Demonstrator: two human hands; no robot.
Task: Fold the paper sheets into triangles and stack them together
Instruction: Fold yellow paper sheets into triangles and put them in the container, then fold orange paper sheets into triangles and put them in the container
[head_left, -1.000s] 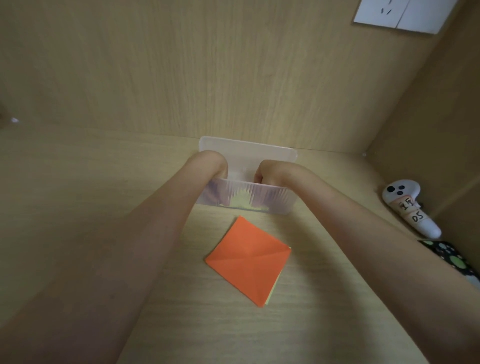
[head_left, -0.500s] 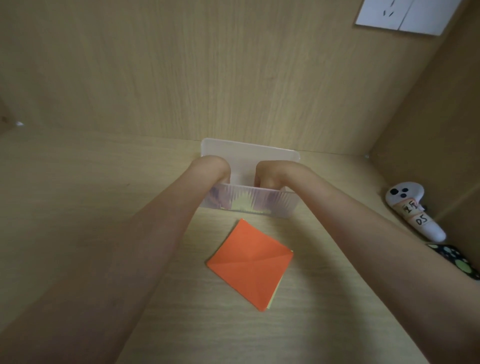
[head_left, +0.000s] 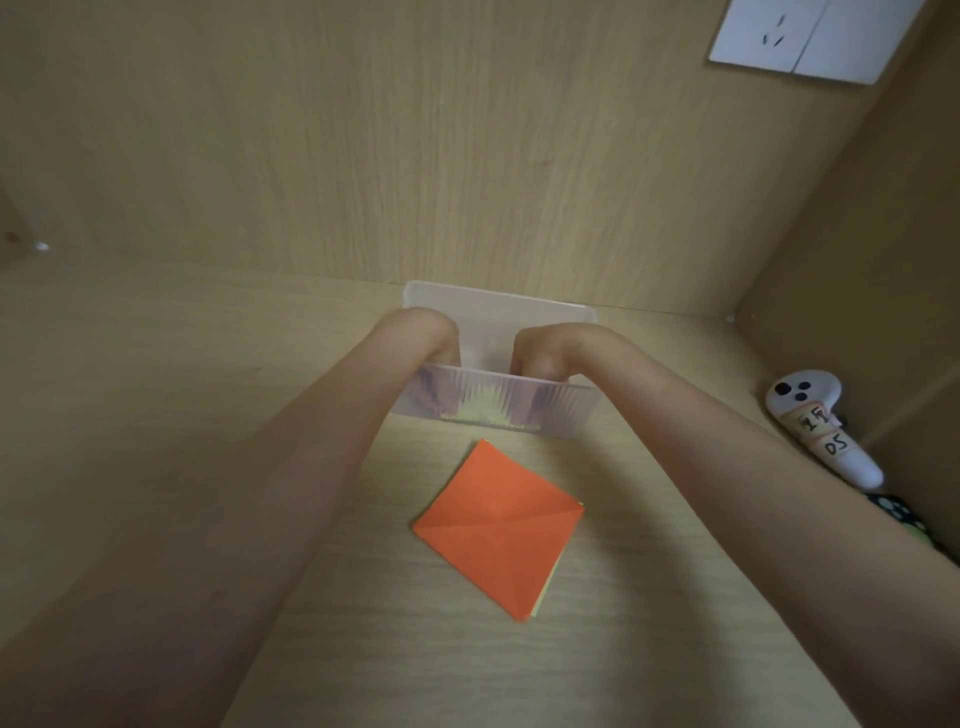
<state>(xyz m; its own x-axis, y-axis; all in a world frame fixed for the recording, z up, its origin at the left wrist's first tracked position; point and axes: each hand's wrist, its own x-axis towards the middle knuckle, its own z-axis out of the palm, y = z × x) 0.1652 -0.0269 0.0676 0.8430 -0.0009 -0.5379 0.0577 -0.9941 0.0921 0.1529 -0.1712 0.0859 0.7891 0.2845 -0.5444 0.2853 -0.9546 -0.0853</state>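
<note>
Head view: our left hand (head_left: 431, 338) and right hand (head_left: 540, 353) dip into the clear box (head_left: 519, 306); grip hidden, we cannot tell. Orange paper (head_left: 498, 525) lies on the table (head_left: 156, 364) beside it; a controller label (head_left: 836, 444) reads "DS".

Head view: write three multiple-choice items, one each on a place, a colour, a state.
1. Where do the left hand and right hand reach? A. into the plastic box B. into a drawer C. onto a keyboard
2. What colour is the top paper sheet on the desk? A. blue B. orange C. green
3. How does that sheet lie? A. crumpled B. rolled up C. flat, creased
Answers: 1 A: both wrists dip over its rim. 2 B: plainly orange. 3 C: crease lines cross its flat face.
</note>
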